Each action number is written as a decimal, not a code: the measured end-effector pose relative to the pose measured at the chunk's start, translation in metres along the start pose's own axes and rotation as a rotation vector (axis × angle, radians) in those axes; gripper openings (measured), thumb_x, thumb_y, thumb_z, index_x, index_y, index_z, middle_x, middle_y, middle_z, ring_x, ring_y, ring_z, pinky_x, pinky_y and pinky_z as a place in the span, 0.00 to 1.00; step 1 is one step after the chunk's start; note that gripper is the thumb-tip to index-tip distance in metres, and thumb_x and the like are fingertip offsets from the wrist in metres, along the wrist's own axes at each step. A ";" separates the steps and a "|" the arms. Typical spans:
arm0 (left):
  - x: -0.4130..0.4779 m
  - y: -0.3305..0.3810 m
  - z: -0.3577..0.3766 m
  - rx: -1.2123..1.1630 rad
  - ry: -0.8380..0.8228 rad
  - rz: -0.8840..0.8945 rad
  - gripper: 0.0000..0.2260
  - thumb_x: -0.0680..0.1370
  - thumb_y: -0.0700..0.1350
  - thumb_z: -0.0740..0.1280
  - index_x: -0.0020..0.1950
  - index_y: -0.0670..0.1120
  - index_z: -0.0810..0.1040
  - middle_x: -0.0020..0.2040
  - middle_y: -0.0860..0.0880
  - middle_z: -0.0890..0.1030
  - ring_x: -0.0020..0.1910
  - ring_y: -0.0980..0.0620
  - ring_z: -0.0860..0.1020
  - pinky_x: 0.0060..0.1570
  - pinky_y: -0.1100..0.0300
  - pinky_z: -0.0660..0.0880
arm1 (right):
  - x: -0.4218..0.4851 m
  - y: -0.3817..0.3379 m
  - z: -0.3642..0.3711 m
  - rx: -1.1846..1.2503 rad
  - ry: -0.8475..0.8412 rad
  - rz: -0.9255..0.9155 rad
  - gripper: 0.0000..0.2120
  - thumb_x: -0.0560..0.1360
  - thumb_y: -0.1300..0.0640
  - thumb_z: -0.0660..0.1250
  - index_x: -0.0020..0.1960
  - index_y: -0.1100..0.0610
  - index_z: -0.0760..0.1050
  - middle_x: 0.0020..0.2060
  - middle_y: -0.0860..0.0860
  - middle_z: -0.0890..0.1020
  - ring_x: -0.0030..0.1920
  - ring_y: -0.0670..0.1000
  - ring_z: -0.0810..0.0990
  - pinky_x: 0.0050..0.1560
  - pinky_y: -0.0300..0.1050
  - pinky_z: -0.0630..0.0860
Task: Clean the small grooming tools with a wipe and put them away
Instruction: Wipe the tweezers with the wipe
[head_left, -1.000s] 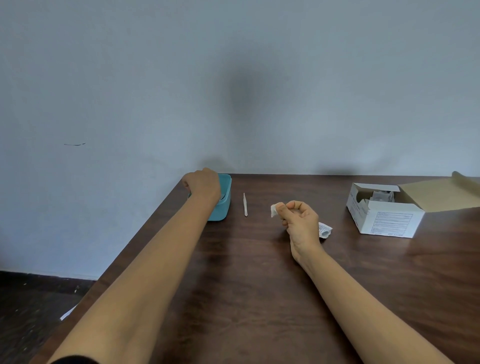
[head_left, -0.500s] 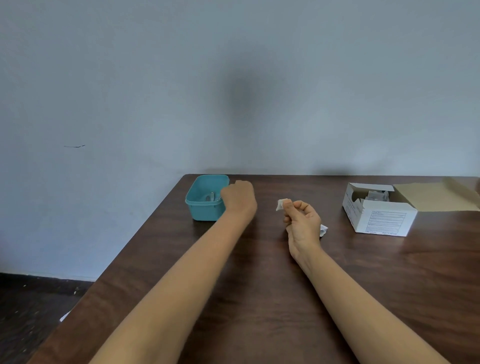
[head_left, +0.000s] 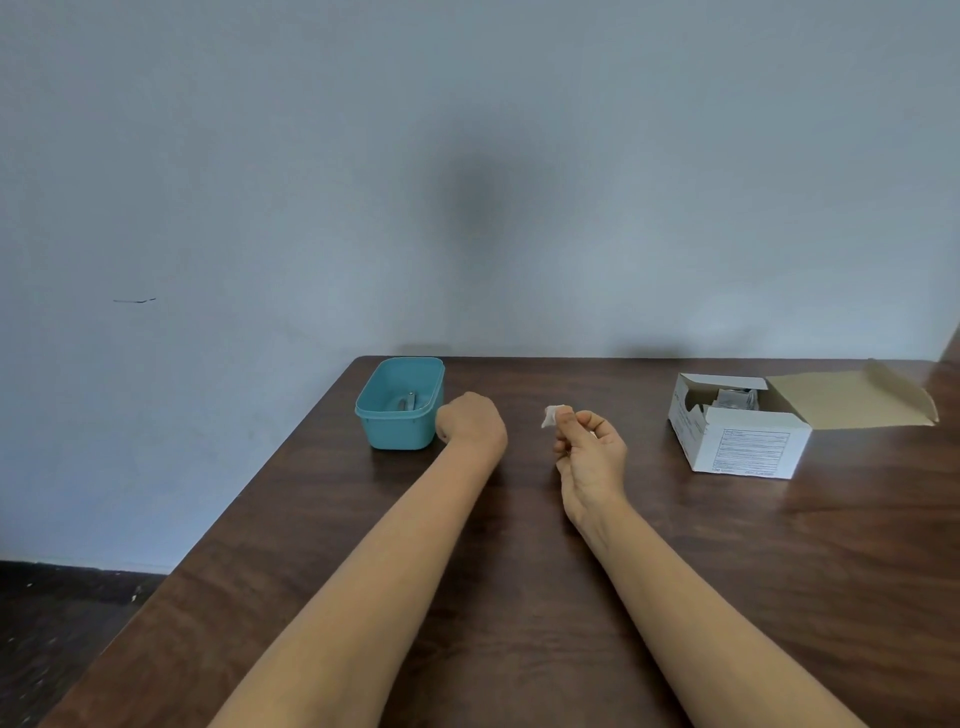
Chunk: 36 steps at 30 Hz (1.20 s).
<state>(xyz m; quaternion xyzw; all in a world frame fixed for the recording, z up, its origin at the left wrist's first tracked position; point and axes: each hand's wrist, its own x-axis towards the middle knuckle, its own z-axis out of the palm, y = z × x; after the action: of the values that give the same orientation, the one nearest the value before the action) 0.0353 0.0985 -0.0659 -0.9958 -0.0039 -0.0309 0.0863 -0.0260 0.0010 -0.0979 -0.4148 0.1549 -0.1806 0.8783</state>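
My left hand (head_left: 470, 423) lies knuckles-up on the brown table (head_left: 519, 597), just right of the teal plastic bin (head_left: 382, 436). Its fingers curl down over the spot where a thin white stick tool lay; the tool itself is hidden under the hand. A small metal tool (head_left: 408, 402) lies in the bin's bottom. My right hand (head_left: 589, 449) is raised a little above the table and pinches a small crumpled white wipe (head_left: 549, 415) between thumb and fingertips.
An open white cardboard box (head_left: 743, 447) of packets stands at the right, its brown flap (head_left: 852, 400) folded back. The table's left edge runs diagonally past the bin, with dark floor (head_left: 62, 634) below. A grey wall stands behind.
My left hand left the bin and came right onto the white stick tool, which is now out of sight. The right hand kept the wipe and barely moved. The view shifted slightly.
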 end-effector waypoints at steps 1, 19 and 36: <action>-0.001 0.000 0.000 -0.008 -0.001 0.003 0.14 0.82 0.39 0.56 0.65 0.41 0.74 0.61 0.45 0.78 0.58 0.48 0.78 0.43 0.59 0.70 | 0.000 0.000 0.000 0.008 0.002 0.007 0.09 0.74 0.64 0.69 0.40 0.56 0.71 0.30 0.50 0.74 0.27 0.44 0.70 0.31 0.36 0.68; -0.063 0.003 -0.001 -0.443 -0.071 0.018 0.12 0.81 0.42 0.57 0.62 0.39 0.72 0.57 0.44 0.78 0.56 0.44 0.78 0.46 0.55 0.69 | -0.013 -0.022 -0.012 0.156 0.095 0.132 0.10 0.75 0.69 0.67 0.39 0.58 0.70 0.32 0.53 0.75 0.29 0.45 0.71 0.27 0.33 0.71; -0.173 0.031 0.002 -1.149 -0.067 0.307 0.13 0.84 0.49 0.53 0.54 0.42 0.72 0.38 0.52 0.76 0.32 0.57 0.74 0.38 0.62 0.72 | -0.062 -0.067 -0.081 0.105 -0.058 0.159 0.07 0.75 0.68 0.66 0.42 0.59 0.73 0.42 0.56 0.81 0.37 0.49 0.77 0.39 0.39 0.74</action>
<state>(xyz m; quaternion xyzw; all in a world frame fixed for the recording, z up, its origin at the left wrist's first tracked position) -0.1369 0.0683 -0.0840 -0.8727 0.1546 0.0160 -0.4629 -0.1277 -0.0653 -0.0871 -0.3598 0.1523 -0.1059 0.9144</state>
